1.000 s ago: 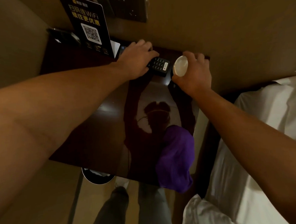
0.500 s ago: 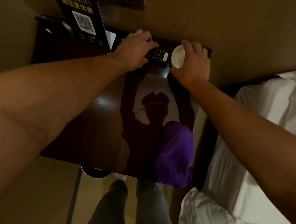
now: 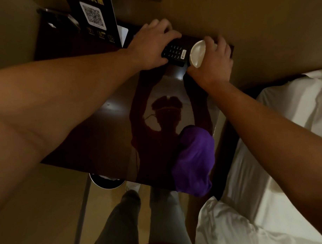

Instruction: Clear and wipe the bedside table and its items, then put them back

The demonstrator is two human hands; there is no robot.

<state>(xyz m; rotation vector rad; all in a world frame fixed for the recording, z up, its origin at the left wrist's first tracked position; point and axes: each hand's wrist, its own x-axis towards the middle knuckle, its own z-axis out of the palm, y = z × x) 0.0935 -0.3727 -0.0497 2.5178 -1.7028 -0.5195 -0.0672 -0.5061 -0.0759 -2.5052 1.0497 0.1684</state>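
Left hand: your left hand (image 3: 150, 45) is clamped over the near end of the black keypad handset (image 3: 175, 53), fingers curled across its top, at the far edge of the surface (image 3: 102, 134).
Right hand: your right hand (image 3: 212, 62) is wrapped around a white cup (image 3: 197, 54), tipped so its open mouth faces you, just beside the handset and close to the far right corner.
Handset: lying flat or nearly so against the far edge, keys up; you cannot tell from here whether it rests on a cradle.
Cup: whether its base touches the surface is hidden by your fingers.
Cloth: the purple cloth (image 3: 193, 162) sits bunched at the near right corner, drooping over the near edge, and neither hand is on it.
Sign: the black QR-code sign (image 3: 93, 18) stands upright toward the far left corner, with a white card (image 3: 123, 34) just behind its right side.
Dark object: something dark and glossy (image 3: 59, 21) lies at the far left corner; too dim to name.
Surface: the middle is bare and shiny enough to mirror you, which suggests the wiping is finished.
Progress: with the cloth set aside and items lined along the far edge, this looks like the put-back stage, near its end.
Left to do: set the cup and handset down squarely, then take the cloth away.
Surroundings: the bed (image 3: 278, 154) runs along the right side, and a round bin (image 3: 107, 181) shows below the near edge.
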